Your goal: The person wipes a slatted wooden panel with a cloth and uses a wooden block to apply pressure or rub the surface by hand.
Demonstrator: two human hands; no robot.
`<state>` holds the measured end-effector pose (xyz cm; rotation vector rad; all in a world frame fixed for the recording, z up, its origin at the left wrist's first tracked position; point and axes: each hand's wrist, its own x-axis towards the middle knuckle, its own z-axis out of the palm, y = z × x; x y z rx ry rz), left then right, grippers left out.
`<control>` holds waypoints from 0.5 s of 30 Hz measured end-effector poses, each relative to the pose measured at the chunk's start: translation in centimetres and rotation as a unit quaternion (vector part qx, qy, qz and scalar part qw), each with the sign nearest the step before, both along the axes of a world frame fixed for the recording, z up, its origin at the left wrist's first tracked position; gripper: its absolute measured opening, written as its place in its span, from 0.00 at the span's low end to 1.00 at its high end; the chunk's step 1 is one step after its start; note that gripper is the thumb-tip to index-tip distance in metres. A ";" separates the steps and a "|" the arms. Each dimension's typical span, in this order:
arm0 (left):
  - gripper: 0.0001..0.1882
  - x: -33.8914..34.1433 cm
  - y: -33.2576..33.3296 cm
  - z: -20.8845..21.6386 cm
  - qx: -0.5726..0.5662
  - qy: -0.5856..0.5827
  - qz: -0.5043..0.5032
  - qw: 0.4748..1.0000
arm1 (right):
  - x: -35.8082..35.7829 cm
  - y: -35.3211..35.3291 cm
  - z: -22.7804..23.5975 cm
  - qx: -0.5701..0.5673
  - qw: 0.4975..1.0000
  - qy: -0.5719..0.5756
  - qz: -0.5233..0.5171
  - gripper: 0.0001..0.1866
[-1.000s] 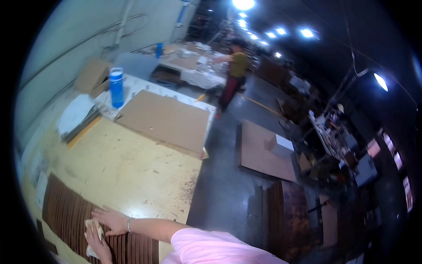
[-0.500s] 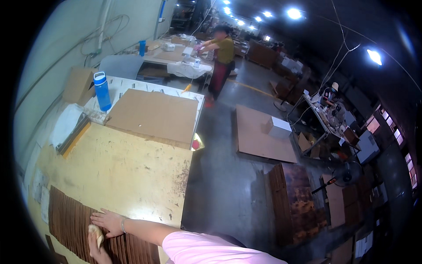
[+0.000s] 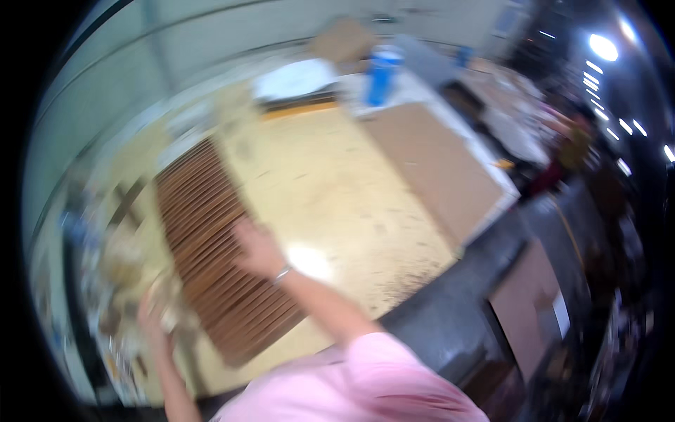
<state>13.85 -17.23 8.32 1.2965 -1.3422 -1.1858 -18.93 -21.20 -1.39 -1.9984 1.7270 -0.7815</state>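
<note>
Row of brown slats (image 3: 211, 235) lying side by side on the pale-yellow tabletop (image 3: 337, 190), approx 8–9 o'clock in view! R hand (image 3: 256, 247), w/ metal band (image 3: 283, 273) at the wrist, is over the slats' 3 o'clock edge, fingers spread, palm down. L hand (image 3: 153, 322) out beyond their 7–8 o'clock side, curled round a pale cloth (image 3: 169, 304); v. blurry there, so finger detail's hard to call. Two dark strips (image 3: 127, 205) crossed at the slats' 10 o'clock. Rounded white item (image 3: 295, 79) up at 1 o'clock from them, blue bottle (image 3: 382, 79) btwn 1 and 2, big cardboard sheet (image 3: 432, 165) approx 2 o'clock. Co-worker (image 3: 568, 151), badly smeared, way off at 2 o'clock in view.
</note>
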 end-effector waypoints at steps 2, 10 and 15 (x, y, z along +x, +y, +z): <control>0.34 -3.8 -0.4 -1.7 0.018 0.136 0.043 0.990 | 0.1 -0.4 -0.8 -0.013 0.999 0.042 -0.003 0.45; 0.27 -11.4 0.1 -3.7 -0.048 -0.007 0.060 0.997 | -1.4 2.2 1.0 -0.018 0.992 0.082 0.090 0.34; 0.27 -11.3 4.2 -8.0 -0.260 -0.404 -0.151 0.864 | -2.9 2.2 -1.3 -0.001 0.991 0.108 0.080 0.31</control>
